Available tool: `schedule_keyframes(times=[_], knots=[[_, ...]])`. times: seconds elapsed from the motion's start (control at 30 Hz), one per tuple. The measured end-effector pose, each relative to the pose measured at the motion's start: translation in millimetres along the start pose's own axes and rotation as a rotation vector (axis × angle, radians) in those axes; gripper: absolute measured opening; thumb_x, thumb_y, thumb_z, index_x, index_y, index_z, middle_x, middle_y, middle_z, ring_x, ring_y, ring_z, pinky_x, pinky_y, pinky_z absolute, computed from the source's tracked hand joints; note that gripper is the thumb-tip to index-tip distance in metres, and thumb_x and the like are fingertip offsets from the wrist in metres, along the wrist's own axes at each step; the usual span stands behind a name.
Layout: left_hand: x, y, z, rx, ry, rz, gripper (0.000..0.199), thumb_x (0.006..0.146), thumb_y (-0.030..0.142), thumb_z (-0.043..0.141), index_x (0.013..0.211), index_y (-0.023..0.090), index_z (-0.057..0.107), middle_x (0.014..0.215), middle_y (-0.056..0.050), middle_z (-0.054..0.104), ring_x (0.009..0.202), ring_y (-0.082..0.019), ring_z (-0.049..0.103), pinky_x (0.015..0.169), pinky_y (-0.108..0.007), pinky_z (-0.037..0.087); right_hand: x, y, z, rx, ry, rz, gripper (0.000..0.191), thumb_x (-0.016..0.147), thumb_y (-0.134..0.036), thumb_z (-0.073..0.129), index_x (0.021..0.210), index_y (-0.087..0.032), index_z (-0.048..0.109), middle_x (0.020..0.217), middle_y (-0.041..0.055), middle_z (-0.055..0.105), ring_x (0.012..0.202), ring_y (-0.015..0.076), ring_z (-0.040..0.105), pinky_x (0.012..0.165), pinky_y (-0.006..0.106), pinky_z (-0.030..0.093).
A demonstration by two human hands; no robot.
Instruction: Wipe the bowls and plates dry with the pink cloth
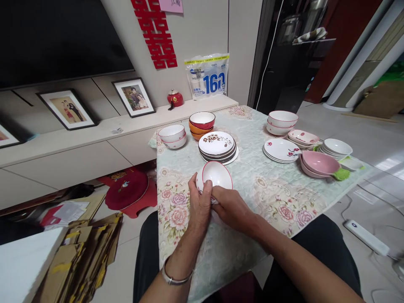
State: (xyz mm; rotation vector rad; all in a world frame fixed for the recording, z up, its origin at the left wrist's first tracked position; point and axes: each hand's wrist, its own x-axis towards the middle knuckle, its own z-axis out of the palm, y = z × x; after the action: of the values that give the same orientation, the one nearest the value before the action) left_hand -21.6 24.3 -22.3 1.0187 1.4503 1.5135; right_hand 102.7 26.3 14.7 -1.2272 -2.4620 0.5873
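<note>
The left hand (199, 204) grips a red-rimmed white bowl (221, 174) from its left, the right hand (232, 208) curled at its near side around what I cannot tell, the bowl tilted, mouth up and rightward, just nearside of the brown-flowered plate stack (216, 144).

Glossy, smooth ceramic-looking bowl (222, 173) over a matt, softly crinkled floral tablecloth (243, 185)

Stacked plates (217, 144) lie centrally on the table (243, 176), bowls (173, 135) to their left, saucers (280, 150) to their right, a shelf (126, 126) behind.
</note>
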Motion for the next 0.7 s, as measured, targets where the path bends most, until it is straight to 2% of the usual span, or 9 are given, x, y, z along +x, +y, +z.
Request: schedule_keyframes(times=[0.17, 0.33, 0.47, 0.6, 0.7], knots=[[0.0, 2.4, 0.8, 0.023, -0.011, -0.033, 0.062, 0.084, 0.052, 0.062, 0.136, 0.023, 0.046, 0.116, -0.009, 0.065, 0.102, -0.023, 0.063, 0.093, -0.039, 0.049, 1.7, 2.8, 6.5, 0.016, 0.058, -0.026, 0.017, 0.086, -0.009, 0.05, 0.099, -0.014, 0.059, 0.093, 0.0094, 0.068, 0.083, 0.0215, 0.062, 0.07, 0.03, 0.042], [-0.6, 6.0, 0.8, 0.081, -0.002, -0.01, 0.056, 0.087, 0.054, 0.056, 0.132, 0.021, 0.048, 0.113, -0.009, 0.064, 0.101, -0.023, 0.062, 0.092, -0.04, 0.047, 5.8, 12.0, 26.4, -0.029, 0.263, -0.181, 0.015, 0.083, -0.01, 0.049, 0.095, -0.016, 0.056, 0.09, 0.0095, 0.064, 0.082, 0.0217, 0.056, 0.073, 0.031, 0.044], [-0.8, 6.4, 1.9, 0.117, 0.026, 0.036, 0.051, 0.09, 0.052, 0.054, 0.13, 0.021, 0.049, 0.117, -0.009, 0.063, 0.106, -0.024, 0.059, 0.097, -0.04, 0.044, 6.6, 17.3, 35.9, -0.048, 0.355, -0.255, 0.016, 0.082, -0.009, 0.047, 0.093, -0.017, 0.054, 0.087, 0.009, 0.063, 0.08, 0.022, 0.053, 0.073, 0.032, 0.045], [-1.2, 5.3, 2.5, 0.105, 0.024, 0.042, 0.051, 0.089, 0.052, 0.054, 0.13, 0.021, 0.049, 0.116, -0.009, 0.063, 0.105, -0.023, 0.059, 0.096, -0.04, 0.044, 5.6, 17.9, 38.3, -0.055, 0.369, -0.27, 0.016, 0.082, -0.009, 0.047, 0.095, -0.017, 0.055, 0.089, 0.01, 0.064, 0.082, 0.0226, 0.054, 0.074, 0.032, 0.046], [-1.0, 3.7, 2.3, 0.104, 0.033, 0.043, 0.051, 0.089, 0.052, 0.055, 0.129, 0.021, 0.05, 0.114, -0.008, 0.064, 0.103, -0.023, 0.06, 0.095, -0.039, 0.045, 5.5, 16.8, 36.8, -0.088, 0.315, -0.247, 0.016, 0.083, -0.01, 0.048, 0.096, -0.015, 0.056, 0.091, 0.0109, 0.064, 0.085, 0.0233, 0.054, 0.077, 0.033, 0.046]])
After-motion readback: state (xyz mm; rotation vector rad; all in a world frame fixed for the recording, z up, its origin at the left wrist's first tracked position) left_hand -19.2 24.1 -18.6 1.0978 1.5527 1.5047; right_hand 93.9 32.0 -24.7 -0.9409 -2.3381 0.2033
